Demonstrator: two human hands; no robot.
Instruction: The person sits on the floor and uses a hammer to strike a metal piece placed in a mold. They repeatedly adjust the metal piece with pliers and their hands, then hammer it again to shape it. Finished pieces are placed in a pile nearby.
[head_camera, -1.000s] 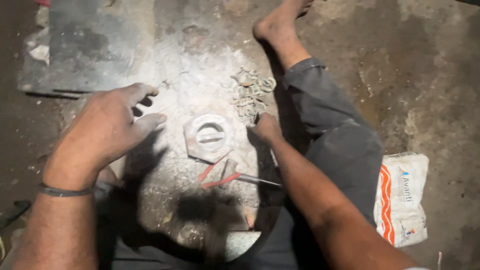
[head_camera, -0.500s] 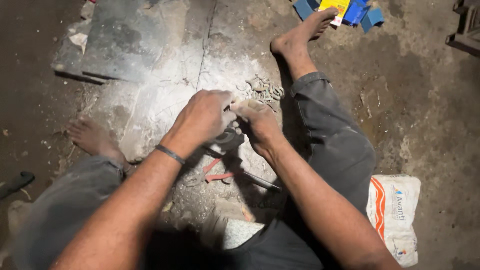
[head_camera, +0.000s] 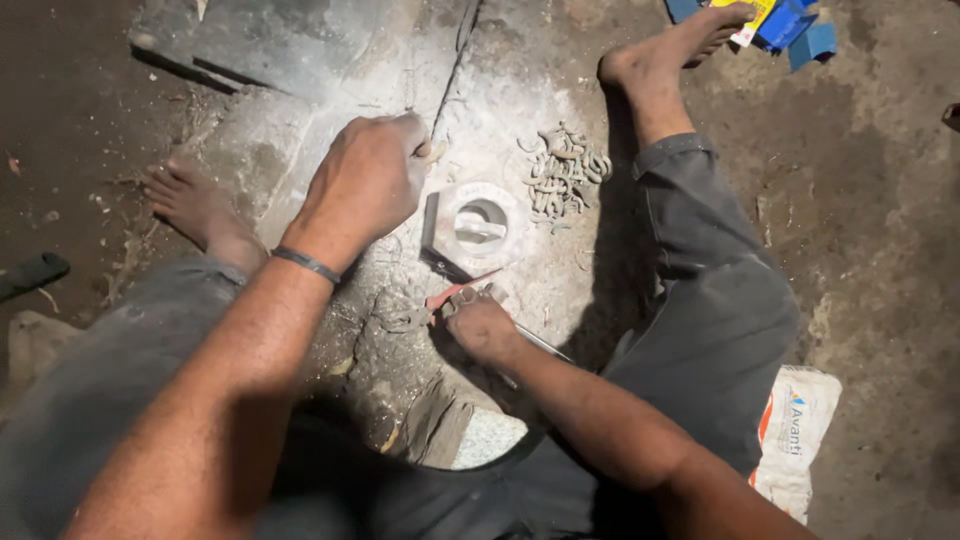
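Ring-shaped grey mould (head_camera: 478, 226) on dusty stone slab (head_camera: 300, 120), centre | left hand (head_camera: 368, 180) just left of mould, fingers curled, contents cannot tell | right hand (head_camera: 482, 326) below mould, closed on red-handled tool (head_camera: 455, 291) | pile of small metal pieces (head_camera: 562, 170) right of mould | printed white sack (head_camera: 795, 435) far lower right

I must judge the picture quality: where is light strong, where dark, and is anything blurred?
Head view: light is strongest on the dusty ring mould; the edges and lap lie in deep shadow; the left hand and right hand look fairly sharp.
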